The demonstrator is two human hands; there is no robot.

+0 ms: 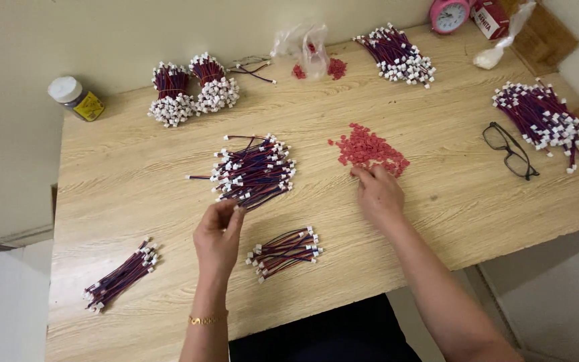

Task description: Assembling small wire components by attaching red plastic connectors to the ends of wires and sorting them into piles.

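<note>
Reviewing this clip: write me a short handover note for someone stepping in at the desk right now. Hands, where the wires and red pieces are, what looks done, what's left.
Left hand: fingertips pinched at the near edge of the loose heap of red-and-blue wires with white plugs.
Right hand: fingers spread on the pile of small red plastic pieces; whether it grips one cannot be told.
Looks done: two tied upright wire bundles at the back.
Separate small lots: one by the left hand, one at the wooden desk's near left.
Left: the loose heap, plus more heaps back centre and far right.
</note>
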